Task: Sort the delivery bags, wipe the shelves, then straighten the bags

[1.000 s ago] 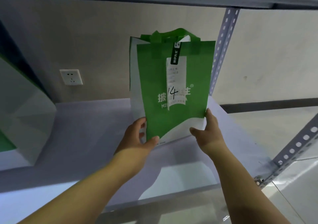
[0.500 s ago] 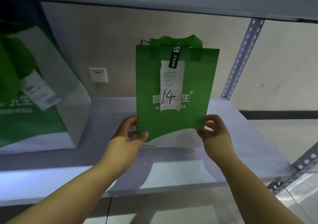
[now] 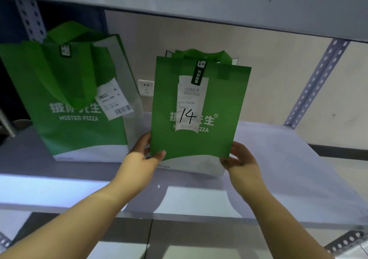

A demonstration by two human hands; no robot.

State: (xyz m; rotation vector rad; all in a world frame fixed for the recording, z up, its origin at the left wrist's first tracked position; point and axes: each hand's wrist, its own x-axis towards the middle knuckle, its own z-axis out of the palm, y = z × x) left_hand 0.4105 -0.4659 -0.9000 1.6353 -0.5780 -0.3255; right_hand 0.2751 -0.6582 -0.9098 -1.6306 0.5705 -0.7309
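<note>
Green bag [image 3: 199, 107] between both hands

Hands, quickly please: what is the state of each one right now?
Left hand: pinches the lower left edge of the green Mister Pizza bag marked 14.
Right hand: grips the same bag's lower right edge.

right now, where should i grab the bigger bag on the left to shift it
Probably the handle, from the front: its loop hangs forward over the face of the bigger bag, and the upper shelf leaves little room to come from above.
</note>
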